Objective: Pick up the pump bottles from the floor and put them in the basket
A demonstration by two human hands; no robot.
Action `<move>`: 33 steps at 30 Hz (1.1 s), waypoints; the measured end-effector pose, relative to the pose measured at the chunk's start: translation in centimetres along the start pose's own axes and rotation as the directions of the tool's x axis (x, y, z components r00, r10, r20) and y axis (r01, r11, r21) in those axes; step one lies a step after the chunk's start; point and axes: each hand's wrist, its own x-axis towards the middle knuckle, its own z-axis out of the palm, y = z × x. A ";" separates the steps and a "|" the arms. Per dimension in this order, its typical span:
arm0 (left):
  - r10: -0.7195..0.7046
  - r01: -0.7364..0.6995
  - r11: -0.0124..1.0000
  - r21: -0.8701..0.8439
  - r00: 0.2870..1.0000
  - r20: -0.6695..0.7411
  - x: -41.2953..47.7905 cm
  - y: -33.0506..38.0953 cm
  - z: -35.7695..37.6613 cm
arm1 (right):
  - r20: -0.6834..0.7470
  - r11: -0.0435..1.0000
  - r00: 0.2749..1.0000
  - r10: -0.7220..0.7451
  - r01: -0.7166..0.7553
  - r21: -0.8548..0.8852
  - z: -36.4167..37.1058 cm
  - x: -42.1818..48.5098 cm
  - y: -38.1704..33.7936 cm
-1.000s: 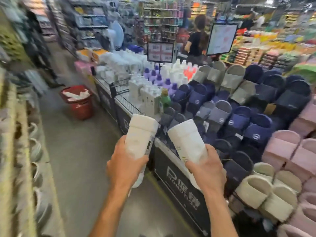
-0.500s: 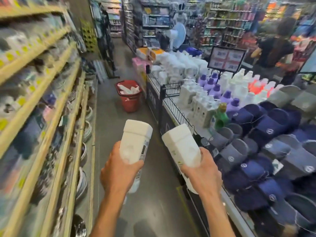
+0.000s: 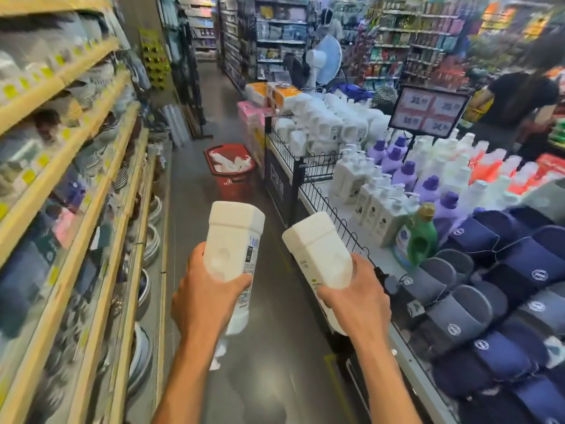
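Grey floor [image 3: 275,377] runs ahead as a narrow aisle, hemmed by wooden shelves [image 3: 101,191] on the left and the wire-fenced edge of a display table [image 3: 408,356] on the right. Open floor lies between them as far as the basket.

Nearest, both forearms reach in from the bottom edge. The left hand [image 3: 208,301] grips a white pump bottle [image 3: 234,237] round its lower half, with the fingers [image 3: 197,258] curled behind it and the thumb across the front. It is held base up and pump end down, and the pump itself is only a blur under the wrist. The right hand [image 3: 357,304] grips a second bottle [image 3: 319,249] the same way, tilted left, its neck hidden behind the palm. The two bottles are near each other but apart, held over the floor just beside the table's edge.

Slippers [image 3: 495,267] fill the near end of the table and are cut off at the right. Further along stand stock bottles [image 3: 379,206], white and purple.

Well ahead, the red basket [image 3: 235,186] sits on the floor against the table's side. It already holds white bottles [image 3: 229,165] — how many is hard to tell. Beyond are a fan [image 3: 325,61], a sign [image 3: 428,111] and a person [image 3: 516,102], all soft with blur.
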 end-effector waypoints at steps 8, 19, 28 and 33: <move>-0.060 0.062 0.996 0.059 0.998 -0.031 7.3 1.7 3.4 | 0.133 0.997 0.989 -0.068 0.061 0.053 5.1 9.2 -2.1; -0.152 0.156 0.987 0.043 0.985 -0.082 17.6 1.6 6.8 | 0.271 0.991 0.954 -0.132 0.125 0.041 12.0 20.7 -6.3; -0.190 0.197 0.979 0.049 0.975 -0.113 31.5 -0.7 7.8 | 0.276 0.988 0.950 -0.148 0.157 -0.011 20.4 29.0 -13.5; -0.137 0.143 0.989 0.040 0.983 -0.125 38.7 -0.3 7.9 | 0.270 0.977 0.945 -0.184 0.206 -0.054 24.0 32.6 -17.3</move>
